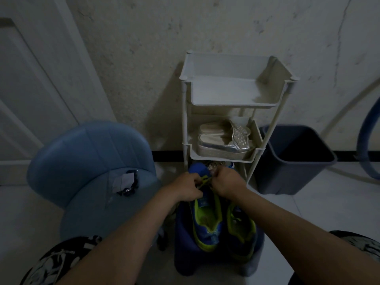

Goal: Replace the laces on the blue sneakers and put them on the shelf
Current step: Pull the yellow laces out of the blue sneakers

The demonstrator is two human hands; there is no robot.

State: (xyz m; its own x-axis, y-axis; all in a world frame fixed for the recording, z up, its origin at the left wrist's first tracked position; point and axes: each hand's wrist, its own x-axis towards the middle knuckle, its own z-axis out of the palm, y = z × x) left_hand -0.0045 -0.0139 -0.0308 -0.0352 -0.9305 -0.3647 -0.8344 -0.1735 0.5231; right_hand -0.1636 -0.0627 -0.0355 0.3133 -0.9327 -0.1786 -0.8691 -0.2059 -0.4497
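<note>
Two blue sneakers with lime-green lining stand side by side on a dark blue stool, toes pointing away from me. Over the left sneaker my left hand and my right hand each pinch a part of a yellow-green lace above its front. The right sneaker lies partly under my right forearm. Just beyond stands the white three-tier shelf; its top tray is bare and its bottom level is mostly hidden by my hands.
Silver platform sandals fill the shelf's middle tray. A blue padded chair at left carries a small dark packet. A dark bin stands right of the shelf. A white door is at far left, the wall close behind.
</note>
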